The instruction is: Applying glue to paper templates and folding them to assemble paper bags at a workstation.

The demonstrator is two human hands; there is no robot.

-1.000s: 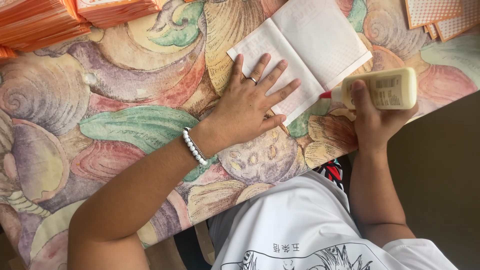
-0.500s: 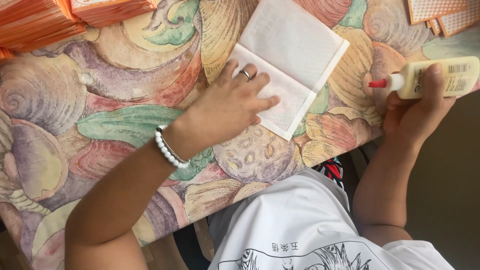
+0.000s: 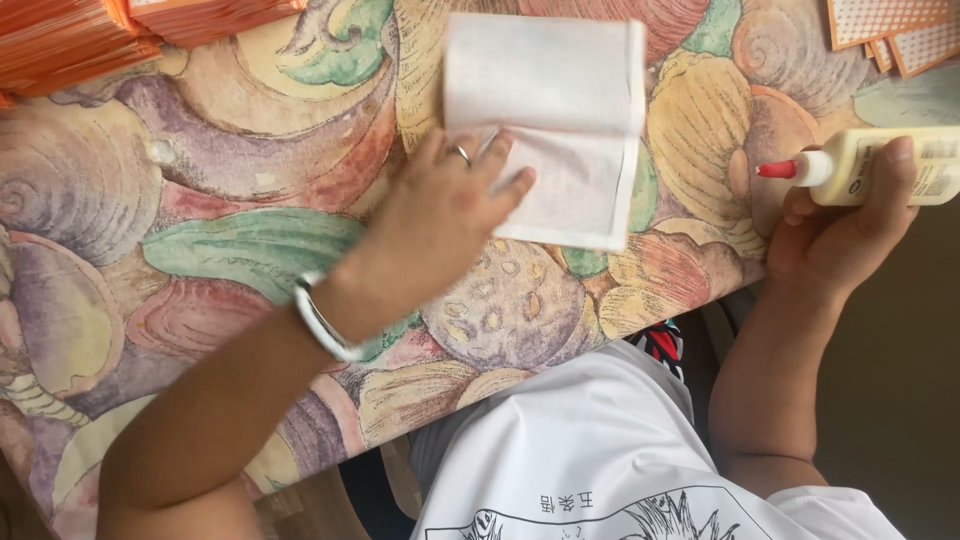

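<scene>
— What lay around the hands on the table?

— A floral tablecloth (image 3: 200, 250) in greens, purples and yellows covered it. At the far left edge sat stacks of orange paper (image 3: 90, 35), and at the far right corner a few orange patterned cards (image 3: 890, 25) lay fanned. Both were well apart from the hands.

— And the white piece?

— A folded white paper envelope (image 3: 560, 120) lay near the middle of the far side, one flap lying over the other. The left hand (image 3: 440, 225) rested on its near left corner, fingers spread and pressing flat on the paper, a ring on one finger and a pale beaded bracelet (image 3: 325, 325) at the wrist. That hand and forearm hid the envelope's lower left part.

— Anything in the other hand?

— The right hand (image 3: 840, 235) was wrapped around a cream glue bottle (image 3: 885, 165) with a red nozzle tip, held sideways off the table's right edge, tip pointing toward the envelope but clear of it. How much glue was inside I could not tell; the bottle was opaque.

— Anything in the way between them?

— Only bare cloth. Below the table edge was the person's white printed shirt (image 3: 600, 450).
</scene>
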